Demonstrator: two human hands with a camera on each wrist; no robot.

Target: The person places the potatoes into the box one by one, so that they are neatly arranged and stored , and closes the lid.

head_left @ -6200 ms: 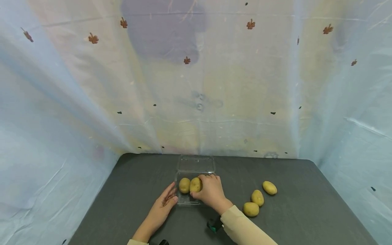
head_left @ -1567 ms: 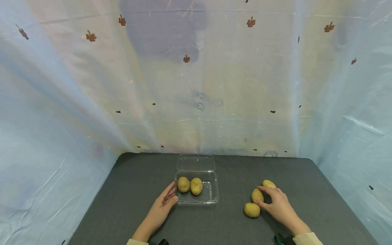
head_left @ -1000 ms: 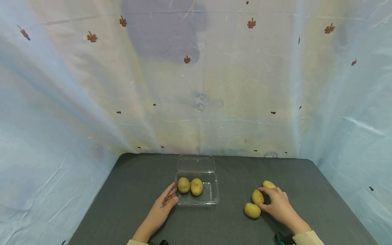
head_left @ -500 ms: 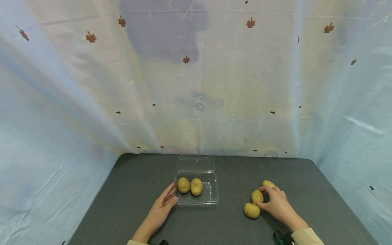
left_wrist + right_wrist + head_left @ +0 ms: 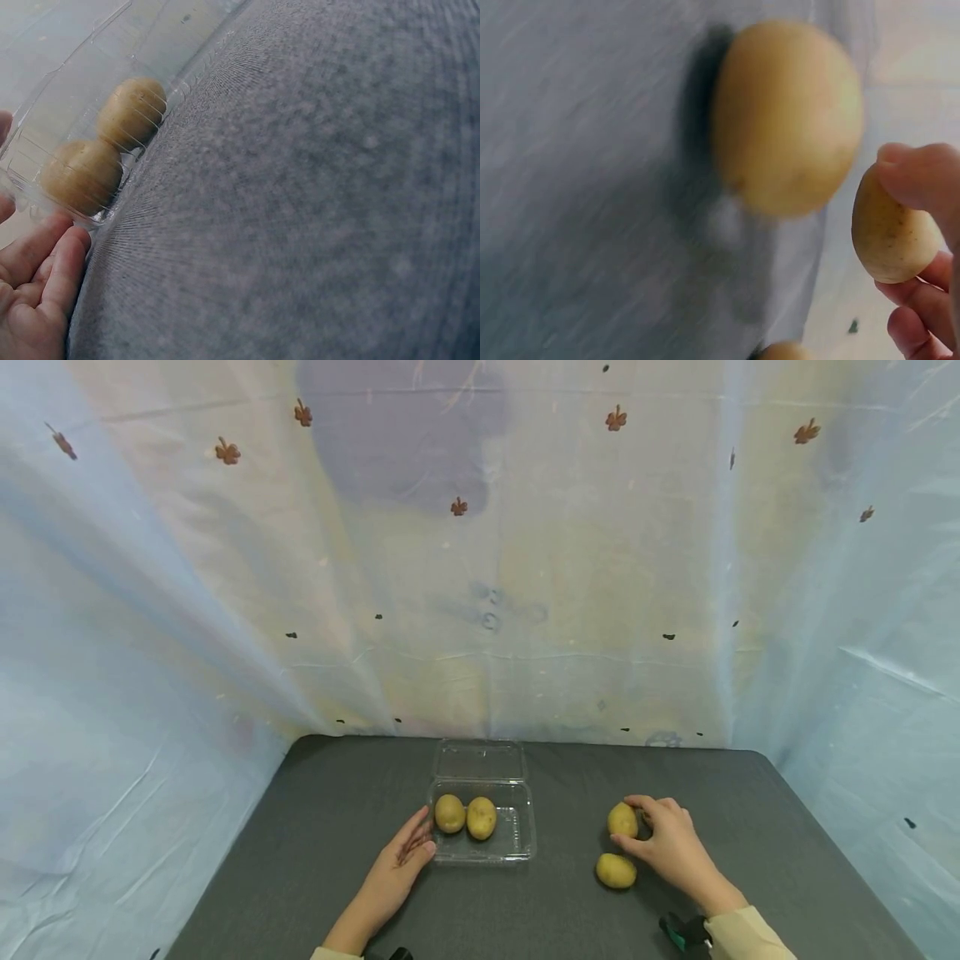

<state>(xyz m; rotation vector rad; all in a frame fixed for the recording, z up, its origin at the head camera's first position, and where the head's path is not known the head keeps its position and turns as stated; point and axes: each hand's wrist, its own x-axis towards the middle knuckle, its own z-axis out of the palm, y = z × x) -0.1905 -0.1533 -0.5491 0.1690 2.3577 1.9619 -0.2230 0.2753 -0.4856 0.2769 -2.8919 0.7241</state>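
My right hand (image 5: 675,847) pinches a yellow potato (image 5: 622,820) between thumb and fingers; in the right wrist view the held potato (image 5: 892,229) appears raised off the table. Just in front of it a second potato (image 5: 616,871) lies on the cloth. A third potato (image 5: 784,351) peeks in at the bottom of the right wrist view and is mostly hidden behind the right hand in the head view. My left hand (image 5: 393,868), fingers extended, touches the left side of a clear plastic clamshell box (image 5: 521,852). Two potatoes (image 5: 450,813) sit side by side in the box's left part.
The box's hinged lid (image 5: 480,760) lies folded back behind it. A dark grey cloth covers the table (image 5: 337,810). Behind and at both sides hangs a pale patterned curtain (image 5: 585,568).
Earlier the right hand was at the box with a potato; then it went to the potatoes at right. Now it has lifted the middle one up and slightly left. The left hand stays put.
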